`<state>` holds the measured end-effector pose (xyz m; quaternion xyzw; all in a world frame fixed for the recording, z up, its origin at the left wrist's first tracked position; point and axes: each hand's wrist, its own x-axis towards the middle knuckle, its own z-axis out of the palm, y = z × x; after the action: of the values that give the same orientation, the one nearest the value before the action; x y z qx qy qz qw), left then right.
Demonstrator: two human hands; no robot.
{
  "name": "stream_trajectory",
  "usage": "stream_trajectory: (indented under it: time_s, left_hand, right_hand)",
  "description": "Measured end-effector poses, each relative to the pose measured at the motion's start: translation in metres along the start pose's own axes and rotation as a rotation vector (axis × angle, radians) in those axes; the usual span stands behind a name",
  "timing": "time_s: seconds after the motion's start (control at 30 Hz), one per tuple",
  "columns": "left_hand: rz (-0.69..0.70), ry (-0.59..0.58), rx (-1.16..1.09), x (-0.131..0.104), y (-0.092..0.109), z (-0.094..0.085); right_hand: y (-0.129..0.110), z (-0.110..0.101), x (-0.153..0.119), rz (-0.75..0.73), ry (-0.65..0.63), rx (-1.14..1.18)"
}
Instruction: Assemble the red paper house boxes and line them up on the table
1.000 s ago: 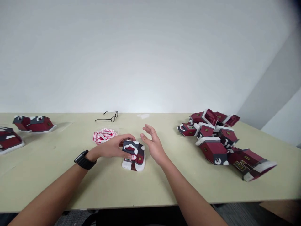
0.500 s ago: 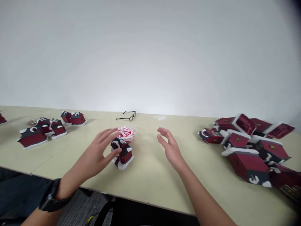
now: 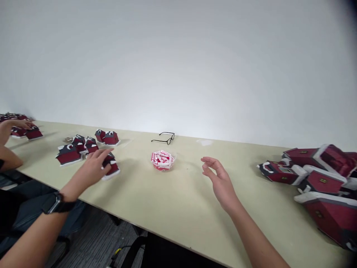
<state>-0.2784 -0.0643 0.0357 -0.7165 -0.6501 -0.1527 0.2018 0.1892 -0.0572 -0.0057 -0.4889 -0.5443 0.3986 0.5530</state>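
Note:
My left hand (image 3: 93, 167), with a black watch on its wrist, holds a small dark red house (image 3: 113, 169) with a dark, white-edged roof at the near side of a house group. Its fingers lie over the roof and hide part of it. My right hand (image 3: 221, 182) hovers above the table with its fingers apart and nothing in it. Between my hands stands a clear bowl (image 3: 163, 162) filled with small red and white packets. A cluster of red houses (image 3: 325, 182) lies tipped over to the right of my right hand.
Black-framed glasses (image 3: 166, 138) lie behind the bowl on the pale table (image 3: 167, 201). More small houses (image 3: 68, 154) stand at the left. At the far left, another person's hand (image 3: 23, 123) touches a house near a dark red pile.
My left hand has carried the small house from beside the bowl to the left group. The view has swung left, bringing another person's arm into sight. My right hand remains apart from everything.

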Motion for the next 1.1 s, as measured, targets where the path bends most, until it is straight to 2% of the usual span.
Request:
stream_trajectory:
  time_s: [0.1, 0.17, 0.3, 0.4, 0.47, 0.53, 0.63, 0.7, 0.77, 0.83, 0.93, 1.0, 1.1]
  left_hand:
    - [-0.059, -0.052, 0.083, 0.014, -0.057, 0.008]
    - [-0.085, -0.081, 0.078, 0.021, -0.088, 0.012]
    - [-0.117, -0.051, 0.035, 0.029, -0.132, 0.014]
    - [-0.168, -0.041, 0.022, 0.031, -0.141, 0.01]
    - [-0.216, 0.027, 0.048, 0.035, -0.133, 0.006]
    - [-0.268, 0.126, 0.078, 0.044, -0.114, 0.001]
    - [-0.238, 0.17, 0.059, 0.067, -0.069, -0.008]
    - [-0.079, 0.156, 0.021, 0.087, -0.027, -0.013]
    - [0.105, 0.184, -0.038, 0.107, 0.025, -0.016]
    - [0.287, 0.223, -0.176, 0.121, 0.09, -0.019]
    - [0.61, 0.221, -0.467, 0.131, 0.21, -0.031]
    - [0.815, 0.161, -0.596, 0.132, 0.294, -0.043]
    - [1.052, 0.026, -0.561, 0.129, 0.412, -0.056]
  right_hand:
    - [0.004, 0.0, 0.001, -0.007, 0.006, -0.01]
    - [0.007, 0.0, 0.002, -0.004, 0.013, -0.011]
    - [0.012, 0.0, 0.004, -0.009, 0.014, -0.004]
    - [0.016, 0.0, 0.005, -0.003, 0.011, -0.027]
    - [0.018, 0.001, 0.007, 0.0, -0.002, -0.034]
    - [0.019, 0.002, 0.008, 0.0, -0.011, -0.025]
    - [0.015, 0.003, 0.008, -0.008, 0.011, -0.001]
    - [0.011, 0.005, 0.007, -0.012, 0.034, 0.002]
    - [0.009, 0.005, 0.007, -0.012, 0.06, -0.013]
    - [0.009, 0.006, 0.008, -0.015, 0.078, -0.041]
    - [0.014, 0.006, 0.013, -0.035, 0.087, -0.067]
    - [0.018, 0.006, 0.017, -0.063, 0.122, -0.053]
    - [0.023, 0.005, 0.022, -0.185, 0.198, 0.038]
